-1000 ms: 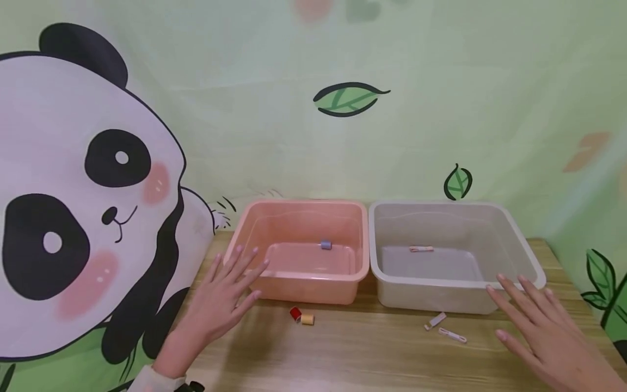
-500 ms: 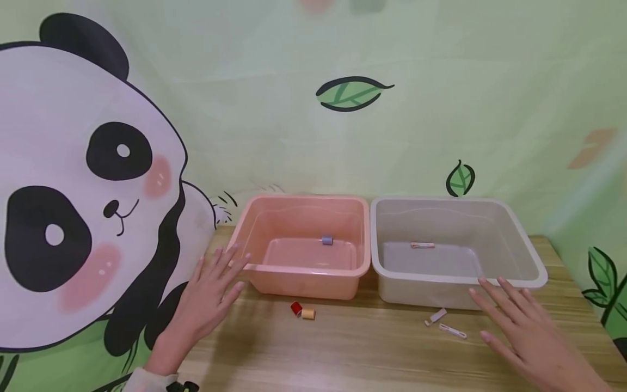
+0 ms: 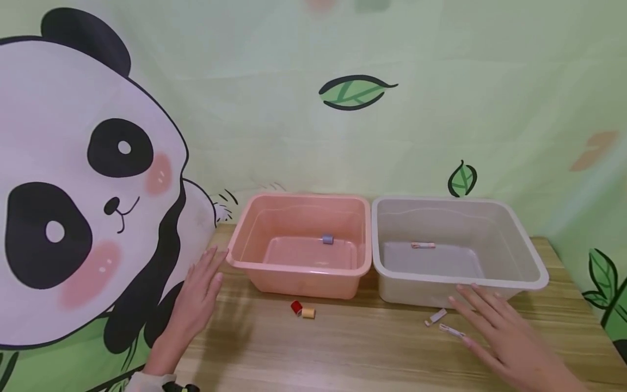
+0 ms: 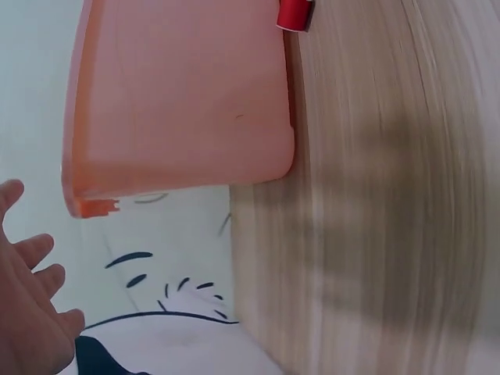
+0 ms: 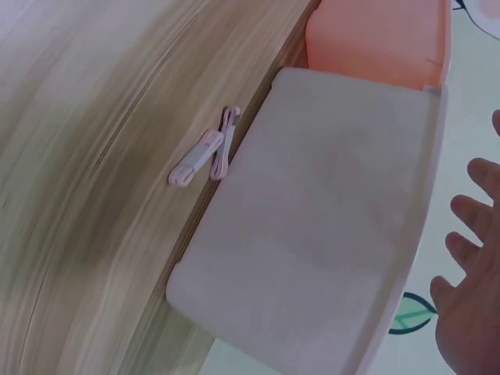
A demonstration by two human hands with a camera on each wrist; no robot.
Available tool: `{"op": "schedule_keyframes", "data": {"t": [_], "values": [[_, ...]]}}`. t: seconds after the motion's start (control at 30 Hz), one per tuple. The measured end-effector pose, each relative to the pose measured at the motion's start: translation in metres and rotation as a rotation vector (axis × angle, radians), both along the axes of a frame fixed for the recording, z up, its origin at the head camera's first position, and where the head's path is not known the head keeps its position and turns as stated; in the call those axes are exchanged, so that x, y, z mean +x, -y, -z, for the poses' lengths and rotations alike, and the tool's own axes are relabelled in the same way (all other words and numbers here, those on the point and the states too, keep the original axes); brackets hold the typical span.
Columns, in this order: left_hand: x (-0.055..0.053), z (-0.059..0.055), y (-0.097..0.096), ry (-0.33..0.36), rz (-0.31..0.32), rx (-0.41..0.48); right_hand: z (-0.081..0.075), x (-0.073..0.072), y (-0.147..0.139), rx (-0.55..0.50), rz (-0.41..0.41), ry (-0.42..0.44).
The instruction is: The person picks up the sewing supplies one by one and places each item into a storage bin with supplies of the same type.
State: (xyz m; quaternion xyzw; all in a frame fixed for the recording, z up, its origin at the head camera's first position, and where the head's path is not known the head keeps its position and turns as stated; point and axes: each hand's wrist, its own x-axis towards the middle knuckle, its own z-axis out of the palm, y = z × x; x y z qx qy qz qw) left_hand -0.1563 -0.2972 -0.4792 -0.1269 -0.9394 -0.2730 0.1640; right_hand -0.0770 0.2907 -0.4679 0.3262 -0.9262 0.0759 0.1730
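Observation:
My left hand (image 3: 192, 299) hovers, fingers extended, left of the pink bin (image 3: 303, 283). Its fingers also show at the left edge of the left wrist view. A red thread spool (image 3: 296, 308) and a yellow spool (image 3: 308, 313) lie before that bin; a blue spool (image 3: 327, 239) is inside. On the right, my right hand (image 3: 509, 337) is spread before the grey bin (image 3: 416, 291), holding nothing. Two banded bundles of pale pink cord, one nearer the bin (image 5: 226, 141) and one farther out (image 5: 195, 158), lie close to its fingers. A similar bundle (image 3: 423, 245) rests inside the grey bin.
The bins stand side by side at the back of the wooden table (image 3: 343, 354), rims nearly touching. Behind them hangs a pale green cloth (image 3: 274, 125) printed with a panda and leaves.
My left hand has drawn left, away from the front of the pink bin. My right hand has shifted left toward the pale cord bundles. The spools and bundles stay where they were.

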Motion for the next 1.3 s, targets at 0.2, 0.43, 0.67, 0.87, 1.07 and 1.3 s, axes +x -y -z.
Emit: {"op": "schedule_keyframes", "data": {"t": [0.2,0.43,0.67,0.87,1.07,1.3], "values": [[-0.007,0.007,0.003,0.105,-0.066,0.244,0.001,-0.003,0.012,-0.083,-0.067,-0.005],[-0.011,0.012,0.003,0.189,-0.074,0.528,0.006,-0.007,0.026,-0.109,-0.098,0.028],[-0.02,0.021,0.0,0.224,0.02,0.815,0.021,-0.014,0.044,-0.169,-0.148,0.023],[-0.023,0.034,-0.002,0.253,0.064,0.928,0.034,-0.019,0.067,-0.226,-0.151,0.037],[-0.028,0.039,-0.008,0.267,0.092,0.982,0.044,-0.023,0.087,-0.237,-0.134,0.061],[-0.033,0.037,-0.011,0.261,0.024,1.008,0.057,-0.026,0.104,-0.272,-0.177,0.069]]}}
